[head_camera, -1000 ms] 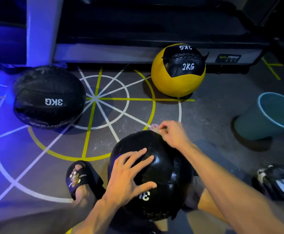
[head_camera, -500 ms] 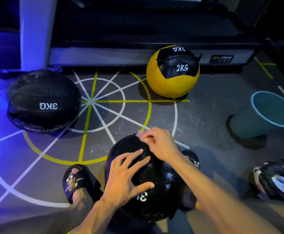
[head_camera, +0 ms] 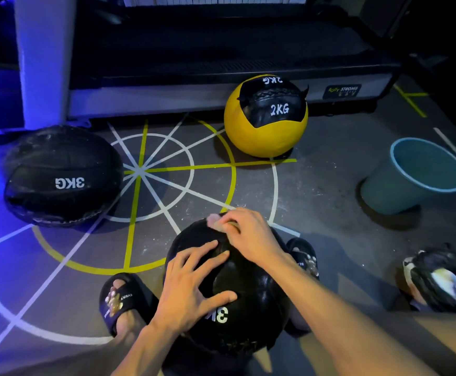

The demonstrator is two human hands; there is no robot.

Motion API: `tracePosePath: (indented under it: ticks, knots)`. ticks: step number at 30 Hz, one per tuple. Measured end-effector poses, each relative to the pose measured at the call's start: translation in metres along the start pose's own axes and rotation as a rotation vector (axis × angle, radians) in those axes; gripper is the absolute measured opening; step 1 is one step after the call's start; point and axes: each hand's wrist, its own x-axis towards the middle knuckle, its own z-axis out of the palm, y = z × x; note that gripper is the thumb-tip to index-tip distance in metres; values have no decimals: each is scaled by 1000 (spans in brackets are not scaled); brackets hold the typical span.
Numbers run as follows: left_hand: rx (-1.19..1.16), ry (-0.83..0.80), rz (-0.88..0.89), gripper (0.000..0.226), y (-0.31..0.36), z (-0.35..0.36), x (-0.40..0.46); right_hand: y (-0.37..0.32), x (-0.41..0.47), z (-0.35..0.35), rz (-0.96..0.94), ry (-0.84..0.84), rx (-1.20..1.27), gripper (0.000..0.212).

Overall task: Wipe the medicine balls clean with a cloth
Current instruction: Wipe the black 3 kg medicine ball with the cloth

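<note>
Pressing a small pale cloth [head_camera: 215,222] onto the top of a black ball [head_camera: 248,291] marked "3", the right hand [head_camera: 251,237] pinches the fabric while the left hand [head_camera: 191,289] lies spread and flat on the ball, near the floor's [head_camera: 316,185] front edge between two black slides, one reading "EVERY" [head_camera: 125,299]. A "3KG" ball [head_camera: 61,176] sits well apart at left, a yellow "2KG" ball [head_camera: 266,116] by a platform labelled "STRONG" [head_camera: 342,90]. Painted lines cross the open floor between; a blue bucket [head_camera: 416,176] stands right.
</note>
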Motion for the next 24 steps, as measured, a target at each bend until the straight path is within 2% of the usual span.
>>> tracePosePath:
  ticks: [2,4,6,8,10,12,15,17,19,22,24]
  knots:
    - [-3,2,-5,75,1,-1,2,31,-10,-7,119,133,-5,13]
    - [-2,7,-10,74,2,0,4,75,-28,-14,350,220,-6,14]
    - [-11,19,-19,73,2,1,4,116,-56,-12,597,198,6,16]
    - [-16,25,-21,73,2,1,4,133,-77,-4,750,213,93,20]
    - [-15,29,-19,73,4,2,5,125,-74,-2,766,331,184,19]
    - [-16,24,-26,73,6,3,7,101,-56,-5,694,421,241,12]
    - [1,12,-27,74,4,3,6,53,-42,1,415,369,205,9]
    - [-13,-6,-19,73,4,1,5,37,-45,1,297,345,130,9]
    - [-10,-11,-17,73,4,1,8,54,-49,-3,351,356,106,13]
    - [-23,-1,-29,73,6,4,13,90,-60,-12,646,341,104,21]
    - [-26,4,-31,74,8,5,16,100,-66,-13,738,314,106,24]
